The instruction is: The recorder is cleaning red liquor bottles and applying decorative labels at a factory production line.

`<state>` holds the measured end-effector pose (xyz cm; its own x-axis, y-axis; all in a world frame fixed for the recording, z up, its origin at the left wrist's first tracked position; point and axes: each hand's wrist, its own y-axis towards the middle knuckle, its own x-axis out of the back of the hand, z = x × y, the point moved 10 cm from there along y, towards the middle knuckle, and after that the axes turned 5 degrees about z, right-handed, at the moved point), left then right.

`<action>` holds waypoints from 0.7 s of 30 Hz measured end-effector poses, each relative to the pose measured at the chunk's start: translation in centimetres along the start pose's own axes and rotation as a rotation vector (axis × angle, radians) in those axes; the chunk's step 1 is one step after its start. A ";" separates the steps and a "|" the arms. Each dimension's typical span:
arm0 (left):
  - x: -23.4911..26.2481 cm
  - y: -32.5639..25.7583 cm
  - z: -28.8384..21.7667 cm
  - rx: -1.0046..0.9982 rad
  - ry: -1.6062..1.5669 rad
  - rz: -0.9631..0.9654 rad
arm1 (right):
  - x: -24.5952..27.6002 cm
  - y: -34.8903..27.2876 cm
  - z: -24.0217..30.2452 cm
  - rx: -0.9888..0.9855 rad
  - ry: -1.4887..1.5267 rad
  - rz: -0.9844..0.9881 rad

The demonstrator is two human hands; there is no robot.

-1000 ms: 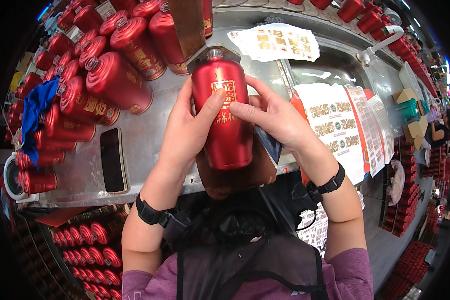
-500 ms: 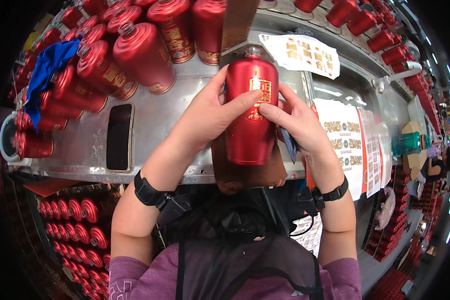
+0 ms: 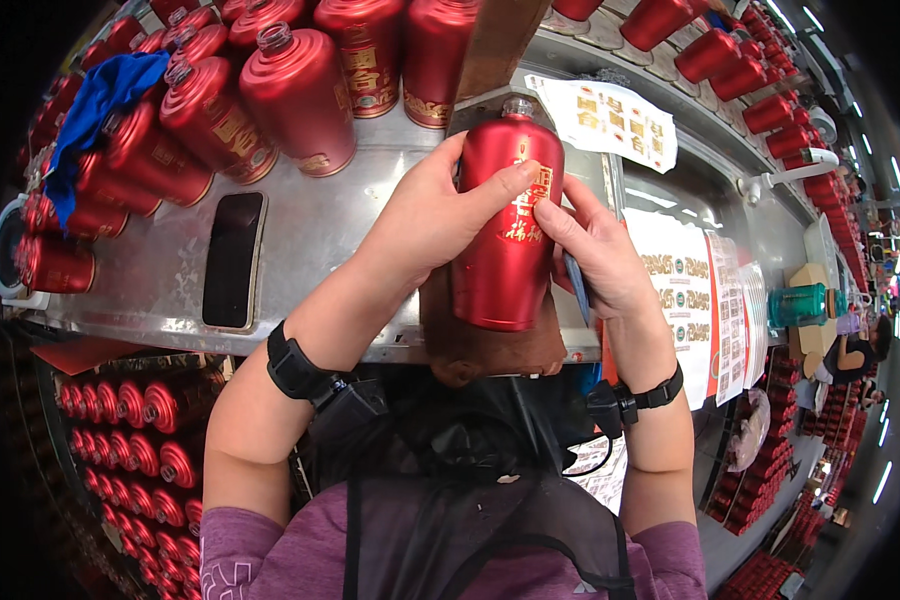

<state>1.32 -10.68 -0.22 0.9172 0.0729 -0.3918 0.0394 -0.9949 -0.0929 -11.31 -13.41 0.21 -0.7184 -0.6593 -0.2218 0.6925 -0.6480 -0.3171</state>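
A glossy red bottle [image 3: 502,285] with gold lettering and a clear neck lies between my hands, its neck pointing away from me. My left hand [image 3: 438,205] grips its left side, the thumb laid across the gold characters. From the other side my right hand [image 3: 602,248] holds it, thumb pressed on the front near the lettering's right edge. A thin blue-grey flat piece [image 3: 576,288] shows under the right palm; its kind is unclear. Beneath the bottle is a brown pad [image 3: 495,355] at the bench edge. Fingers behind the bottle are hidden.
Several red bottles [image 3: 298,100] crowd the bench's far left, with a blue cloth [image 3: 100,110] over some. A black phone [image 3: 234,260] lies left of my arm. Sticker sheets [image 3: 610,125] and printed papers [image 3: 675,290] are on the right, near a white tap [image 3: 795,172].
My left thumb has moved slightly up and right over the lettering. The bottle has turned a little in my hands, and the whole view has shifted slightly.
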 end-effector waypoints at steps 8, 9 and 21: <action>-0.2 -0.3 0.1 0.017 -0.006 0.036 | 2.7 -0.9 -0.6 0.003 -0.087 -0.164; -0.2 -0.6 0.1 0.027 0.018 0.043 | 3.2 -1.2 -0.7 0.006 -0.074 -0.180; -0.8 -1.3 0.4 0.018 0.058 0.086 | 0.1 -6.8 -2.3 0.158 0.369 -0.218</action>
<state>0.41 -9.42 -0.15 0.9382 -0.0173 -0.3455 -0.0469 -0.9959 -0.0775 -16.27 -8.18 0.26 -0.8039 -0.3395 -0.4884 0.5033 -0.8259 -0.2543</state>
